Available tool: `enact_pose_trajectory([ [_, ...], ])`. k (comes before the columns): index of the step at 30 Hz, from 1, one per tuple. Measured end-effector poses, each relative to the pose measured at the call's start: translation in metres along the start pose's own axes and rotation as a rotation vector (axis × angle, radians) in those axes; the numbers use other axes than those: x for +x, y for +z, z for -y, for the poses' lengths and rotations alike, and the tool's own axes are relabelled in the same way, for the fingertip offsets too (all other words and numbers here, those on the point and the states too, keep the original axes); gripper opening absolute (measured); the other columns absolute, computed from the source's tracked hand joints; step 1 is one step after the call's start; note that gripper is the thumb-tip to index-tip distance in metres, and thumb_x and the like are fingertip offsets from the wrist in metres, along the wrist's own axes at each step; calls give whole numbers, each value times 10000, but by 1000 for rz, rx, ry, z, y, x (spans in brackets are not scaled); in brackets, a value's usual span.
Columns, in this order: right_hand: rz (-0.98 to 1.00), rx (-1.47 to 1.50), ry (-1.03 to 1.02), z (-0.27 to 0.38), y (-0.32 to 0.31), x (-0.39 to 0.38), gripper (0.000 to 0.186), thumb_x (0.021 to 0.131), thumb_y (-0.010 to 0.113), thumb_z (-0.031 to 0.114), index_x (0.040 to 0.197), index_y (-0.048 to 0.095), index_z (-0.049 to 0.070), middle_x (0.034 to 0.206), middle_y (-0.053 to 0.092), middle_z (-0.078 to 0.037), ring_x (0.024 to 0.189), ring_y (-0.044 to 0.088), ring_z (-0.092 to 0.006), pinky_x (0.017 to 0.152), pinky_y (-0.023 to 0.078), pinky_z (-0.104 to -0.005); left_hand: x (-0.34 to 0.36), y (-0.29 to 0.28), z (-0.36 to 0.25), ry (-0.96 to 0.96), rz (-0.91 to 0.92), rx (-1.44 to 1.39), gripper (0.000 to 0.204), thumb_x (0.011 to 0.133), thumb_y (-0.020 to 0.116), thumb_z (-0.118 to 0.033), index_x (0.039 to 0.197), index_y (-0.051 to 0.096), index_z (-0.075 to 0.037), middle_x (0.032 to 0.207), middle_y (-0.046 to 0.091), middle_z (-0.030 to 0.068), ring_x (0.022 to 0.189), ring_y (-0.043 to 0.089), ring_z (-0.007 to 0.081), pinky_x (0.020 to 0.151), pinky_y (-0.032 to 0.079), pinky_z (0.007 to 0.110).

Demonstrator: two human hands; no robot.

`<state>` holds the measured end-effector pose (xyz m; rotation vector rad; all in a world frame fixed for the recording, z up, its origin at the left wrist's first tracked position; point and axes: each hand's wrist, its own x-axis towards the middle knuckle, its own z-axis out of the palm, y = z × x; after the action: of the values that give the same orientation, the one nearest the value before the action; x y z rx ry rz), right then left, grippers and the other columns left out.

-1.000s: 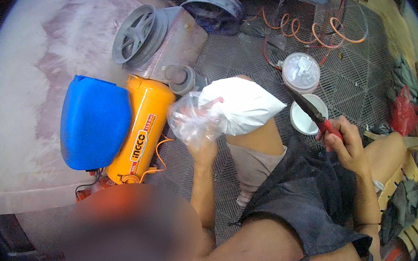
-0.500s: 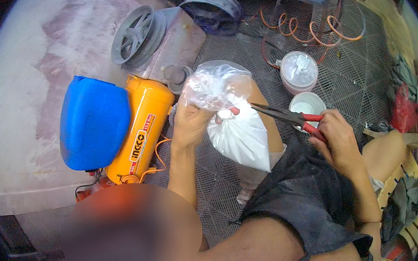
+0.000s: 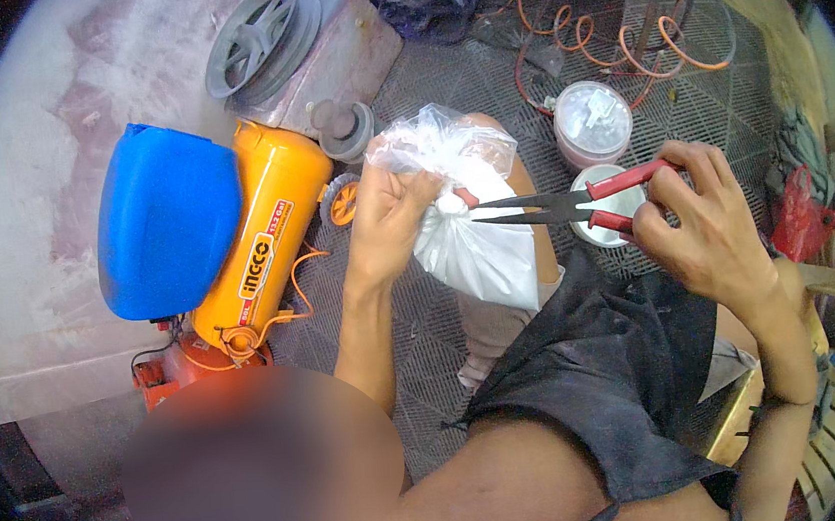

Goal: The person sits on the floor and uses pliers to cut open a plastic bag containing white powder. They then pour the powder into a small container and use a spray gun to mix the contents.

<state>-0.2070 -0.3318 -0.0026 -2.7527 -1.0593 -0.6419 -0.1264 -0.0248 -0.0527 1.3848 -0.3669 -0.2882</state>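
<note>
My left hand [image 3: 388, 218] is closed around the gathered neck of a clear plastic bag [image 3: 477, 255] filled with white material. The bag's crumpled clear top flares out above my fingers, and the full part hangs below them. A small red bit [image 3: 467, 196] shows at the bag's neck. My right hand [image 3: 710, 222] grips the red handles of long-nose pliers [image 3: 563, 207], which are spread apart. Their dark jaws point left, slightly parted, with the tips close to the bag's neck. Whether the tips touch the plastic I cannot tell.
Beyond the pliers stand a white tub [image 3: 591, 236] and a lidded tub [image 3: 593, 123]. A yellow air tank [image 3: 268, 220] and a blue container [image 3: 170, 224] are at the left. Wheel rims [image 3: 254, 43] lie behind, and a coiled orange hose [image 3: 639, 58] crosses the grid floor. A blurred patch covers the lower left.
My right hand has risen and turned, and the pliers' handles and jaws have spread wider. The pliers now lie more level, their tips nearer the bag's neck. My left hand still holds the bag.
</note>
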Motion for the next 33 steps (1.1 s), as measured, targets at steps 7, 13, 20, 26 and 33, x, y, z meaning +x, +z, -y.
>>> enact_pose_trajectory([
  [7,-24,-59,-13,7,0,13,162,711,608,159,760,467,97,837,509,-97,932,565,-319,784,473,-447,4,0,0,-71,-133,-23,314,959,572,-64,1197,382,14,873,674,136,745,674,167,691,558,287],
  [13,46,-83,5,8,-9,14,136,725,594,174,781,491,106,844,518,-98,923,557,-307,771,458,-427,5,4,-1,-111,-110,9,199,956,591,-101,1114,520,-4,880,683,88,758,669,145,714,551,284],
  [20,112,-89,24,12,-28,28,150,737,603,146,795,485,74,833,506,-108,921,539,-312,783,434,-425,6,28,-6,-23,-216,142,360,938,622,-74,1156,350,14,835,683,130,643,649,127,545,508,233],
  [26,179,65,24,-2,9,9,66,793,590,157,829,559,111,876,554,-88,884,538,-274,735,429,-393,2,45,0,12,-206,394,383,943,621,-89,1177,333,5,793,689,110,626,628,114,533,465,227],
  [33,87,91,83,-10,11,-7,98,776,616,157,808,538,108,880,542,-90,906,540,-292,761,435,-408,-13,37,-7,87,-221,294,398,972,551,-63,1280,305,-9,948,668,152,841,667,167,715,508,269],
])
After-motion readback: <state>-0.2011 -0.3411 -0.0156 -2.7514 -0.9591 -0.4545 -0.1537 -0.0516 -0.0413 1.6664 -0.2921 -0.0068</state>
